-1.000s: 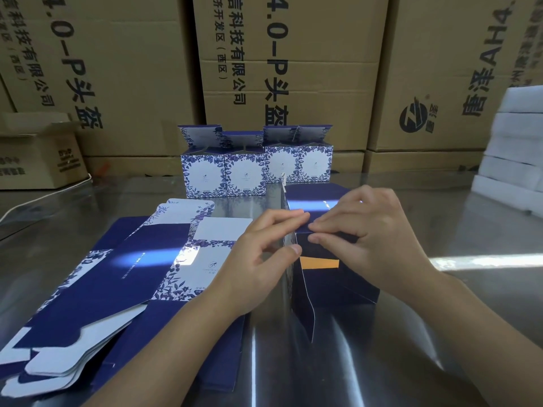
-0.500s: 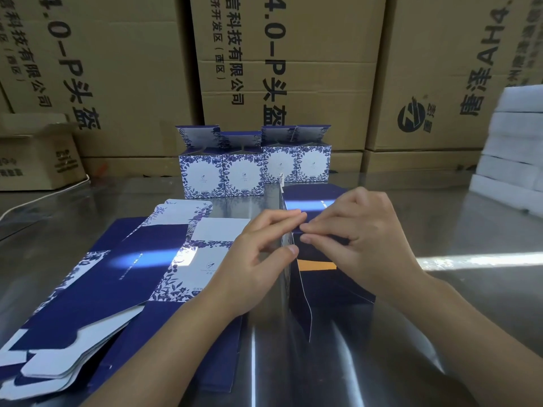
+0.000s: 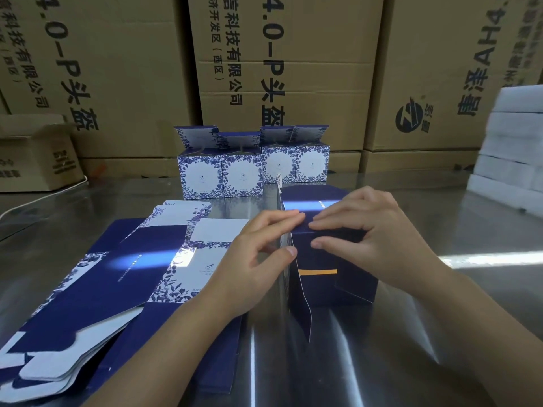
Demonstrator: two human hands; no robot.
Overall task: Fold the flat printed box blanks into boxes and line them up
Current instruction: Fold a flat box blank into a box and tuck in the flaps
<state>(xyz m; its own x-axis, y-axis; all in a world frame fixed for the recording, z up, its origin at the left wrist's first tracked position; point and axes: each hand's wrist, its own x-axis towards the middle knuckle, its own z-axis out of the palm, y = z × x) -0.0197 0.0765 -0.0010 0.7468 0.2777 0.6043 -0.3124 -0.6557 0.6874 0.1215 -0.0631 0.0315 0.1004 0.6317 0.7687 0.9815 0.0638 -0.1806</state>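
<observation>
L hand [image 3: 252, 259] & R hand [image 3: 379, 239] both pinch half-folded box [image 3: 318, 284] at top crease, finished row [image 3: 252, 174] at 12 o'clock; card's prob. light, thin, dent-prone, so hold by folds.

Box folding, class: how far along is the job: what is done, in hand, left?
Done: four folded boxes stand in a row at the back. In hand: the left hand and right hand pinch a half-formed box. Left: a stack of flat blanks.

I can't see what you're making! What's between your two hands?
In the head view, the half-folded dark blue box stands between the left hand and the right hand; both pinch its top edge.
</observation>
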